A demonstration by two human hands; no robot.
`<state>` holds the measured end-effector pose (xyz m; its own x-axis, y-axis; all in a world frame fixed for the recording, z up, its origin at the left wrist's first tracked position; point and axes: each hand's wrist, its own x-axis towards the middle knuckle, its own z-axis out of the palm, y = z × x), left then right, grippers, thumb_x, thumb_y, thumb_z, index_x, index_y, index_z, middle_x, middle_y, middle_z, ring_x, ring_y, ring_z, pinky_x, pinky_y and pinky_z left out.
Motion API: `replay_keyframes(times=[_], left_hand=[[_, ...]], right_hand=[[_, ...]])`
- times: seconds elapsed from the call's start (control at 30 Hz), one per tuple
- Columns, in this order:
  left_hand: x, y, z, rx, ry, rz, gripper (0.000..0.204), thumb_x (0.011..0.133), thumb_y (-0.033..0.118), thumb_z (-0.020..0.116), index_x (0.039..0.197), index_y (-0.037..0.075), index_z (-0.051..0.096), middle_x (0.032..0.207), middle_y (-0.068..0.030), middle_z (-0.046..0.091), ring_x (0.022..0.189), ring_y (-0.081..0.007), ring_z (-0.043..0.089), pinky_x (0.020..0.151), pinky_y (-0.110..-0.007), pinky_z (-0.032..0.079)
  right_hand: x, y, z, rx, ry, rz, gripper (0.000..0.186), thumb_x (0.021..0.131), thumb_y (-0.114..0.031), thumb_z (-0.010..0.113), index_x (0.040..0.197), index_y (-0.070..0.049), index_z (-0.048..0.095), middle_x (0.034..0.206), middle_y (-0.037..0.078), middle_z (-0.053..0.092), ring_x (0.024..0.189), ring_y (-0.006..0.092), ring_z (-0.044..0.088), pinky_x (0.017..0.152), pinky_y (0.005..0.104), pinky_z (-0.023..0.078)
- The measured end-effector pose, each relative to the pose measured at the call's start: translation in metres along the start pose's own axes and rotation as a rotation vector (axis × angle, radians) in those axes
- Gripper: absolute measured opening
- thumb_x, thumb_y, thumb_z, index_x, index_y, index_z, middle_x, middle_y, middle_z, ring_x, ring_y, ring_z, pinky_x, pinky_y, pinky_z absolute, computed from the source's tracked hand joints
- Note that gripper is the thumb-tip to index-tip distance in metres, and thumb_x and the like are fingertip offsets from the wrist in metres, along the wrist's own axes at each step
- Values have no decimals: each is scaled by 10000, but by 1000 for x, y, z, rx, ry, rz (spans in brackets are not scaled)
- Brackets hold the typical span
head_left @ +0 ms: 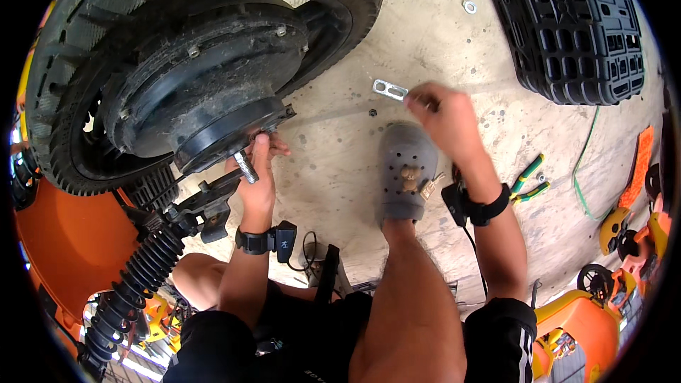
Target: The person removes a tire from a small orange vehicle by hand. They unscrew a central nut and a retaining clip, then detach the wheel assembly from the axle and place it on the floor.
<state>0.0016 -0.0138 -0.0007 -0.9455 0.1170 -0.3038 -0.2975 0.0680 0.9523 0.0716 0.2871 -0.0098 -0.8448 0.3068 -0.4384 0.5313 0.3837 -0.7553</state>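
A right hand (445, 119) closes thumb and bent fingers on one end of a slotted metal plate (389, 89), held out above the concrete floor (333, 163), just beyond the toe of a grey clog (406, 152); the left hand (259, 170), fingers half curled, reaches in behind the threaded axle (246, 168) of a large wheel (64, 92), though whether it grips anything there cannot be told; the step in hand appears to be handling loose hardware at the wheel's axle; the next move would seem to call for a firm pinch on the thin plate and a steady left hand by the hub (191, 78); farther out, green-and-yellow pliers (527, 174) lie to the right, a nut (469, 7) sits toward the top, and a coil-spring shock absorber (138, 276) stands at lower left beside an orange panel (78, 234).

The right fingertips are blurred and mask the plate's near end; the left palm and whatever it may touch are hidden; the wheel and a black openwork piece (567, 28) at upper right are cut off by the frame.
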Motion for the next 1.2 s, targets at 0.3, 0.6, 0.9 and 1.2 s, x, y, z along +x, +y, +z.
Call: replay_keyframes(times=[0.3, 0.6, 0.9, 1.2], left_hand=[[-2, 3, 12, -56, 79, -33, 198, 938, 103, 541, 1048, -60, 556, 888, -194, 623, 695, -242, 622, 606, -367, 538], [5, 2, 11, -76, 2, -78, 125, 935, 69, 517, 1018, 3, 581, 871, -139, 629, 720, -214, 599, 629, -350, 491], [2, 10, 17, -225, 7, -153, 114, 920, 43, 523, 1017, 38, 582, 870, -129, 629, 738, -215, 589, 646, -341, 480], [4, 8, 15, -126, 10, -164, 88, 914, 51, 539, 972, 38, 603, 860, -126, 631, 749, -209, 598, 637, -343, 496]], right_hand=[[10, 8, 72, -536, -58, -215, 214, 748, -234, 694, 844, -61, 612, 752, 88, 666, 697, 267, 658, 596, 369, 516], [31, -46, 72, 747, -300, -131, 238, 824, -107, 687, 1044, -18, 672, 851, 104, 662, 748, 153, 620, 712, 261, 493], [34, -58, 77, 703, -341, -352, 270, 793, -104, 718, 1040, -2, 675, 881, 100, 656, 748, 148, 590, 654, 287, 461], [37, -57, 90, 692, -331, -344, 261, 762, -75, 739, 1008, -2, 690, 892, 79, 655, 782, 137, 602, 678, 260, 481]])
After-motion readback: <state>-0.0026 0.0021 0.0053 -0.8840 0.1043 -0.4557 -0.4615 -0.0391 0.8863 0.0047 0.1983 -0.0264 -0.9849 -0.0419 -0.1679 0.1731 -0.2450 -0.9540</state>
